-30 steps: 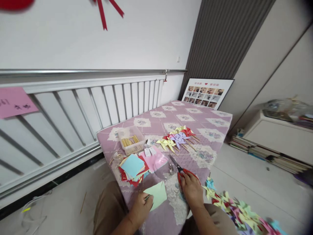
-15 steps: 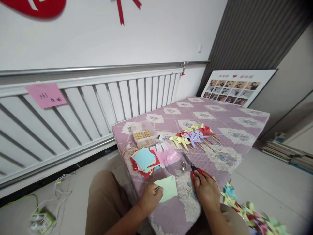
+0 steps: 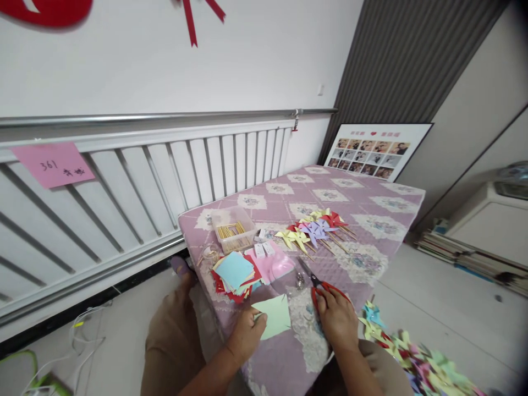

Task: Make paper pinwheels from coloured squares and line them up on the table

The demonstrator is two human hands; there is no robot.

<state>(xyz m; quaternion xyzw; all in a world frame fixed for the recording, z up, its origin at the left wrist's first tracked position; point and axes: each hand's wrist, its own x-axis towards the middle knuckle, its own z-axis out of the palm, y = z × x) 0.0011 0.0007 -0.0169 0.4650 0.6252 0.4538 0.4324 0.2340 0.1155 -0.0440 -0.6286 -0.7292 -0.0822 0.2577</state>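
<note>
My left hand (image 3: 247,333) pinches a pale green paper square (image 3: 277,318) at its left edge. Cuts show at corners of the sheet. On the right, my right hand (image 3: 339,319) has its fingers curled over the orange-red handles of a pair of scissors (image 3: 317,281). The blades lie on the tablecloth and point away to the left; part of the handles is hidden under my fingers. Beyond my left hand sits a stack of coloured paper squares (image 3: 236,271), light blue on top. Small metal pieces (image 3: 300,280) lie beside the scissor blades.
A clear plastic box (image 3: 234,231) holds short yellow sticks. Finished paper pinwheels (image 3: 315,231) on sticks lie mid-table, near a pink sheet (image 3: 277,264). More pinwheels (image 3: 416,357) are heaped low on the right. A white radiator (image 3: 157,181) runs along the wall; a photo board (image 3: 371,151) stands behind.
The whole view has swung to the right, so everything appears farther left. My left hand still holds the green square, and my right hand stays on the scissors.
</note>
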